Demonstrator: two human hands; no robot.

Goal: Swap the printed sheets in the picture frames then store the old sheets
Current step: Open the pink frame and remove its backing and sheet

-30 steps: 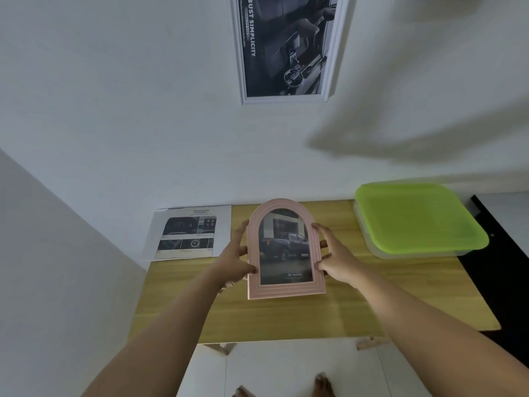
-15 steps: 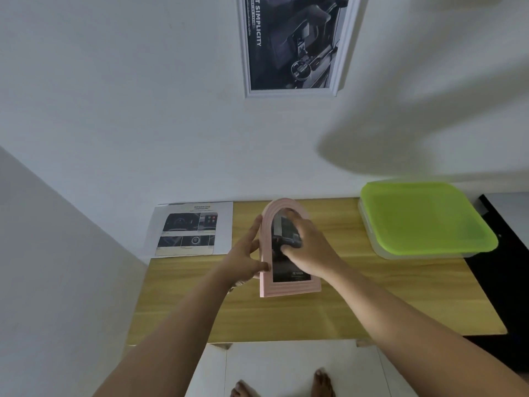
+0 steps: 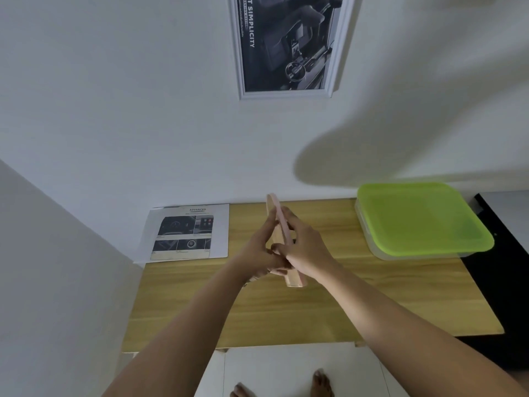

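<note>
Head view, one frame.

**Position.** Frame (image 3: 282, 224) is held in the air over the middle of the table (image 3: 315, 310), upright and edge-on to the camera, its top leaning away toward the wall.

**Hands.** Both are together, clamped on the frame from opposite faces. The right hand (image 3: 307, 247) lies across the pink face with its thumb hooked round to the other side. The left hand (image 3: 259, 253) holds the back, fingers running up it and curled in at the lower edge. Neither hand is free.

**Why held so (judgement).** An edge-on, two-handed grip suits bringing the back round to reach whatever fastens the backing. The old sheet would have to come out that way. Holding it clear of the table leaves room to turn it.

**Frame appearance.** Thin and flat. Pink moulded rim on the right-hand face, pale wood-toned side and back, top end rounded. The print inside cannot be seen from this angle, and no clips can be made out.

**Around the frame.**
- Left of the frame: a printed sheet (image 3: 186, 233) flat on the table, overhanging its far-left corner. It is likely the replacement.
- Right of the frame: a box (image 3: 420, 219) with a green lid on, a likely store for old sheets.
- Above the frame: a wall frame (image 3: 289, 44), white rim, dark print.

**Progress (judgement).** Early. No sheet is out yet.
</note>
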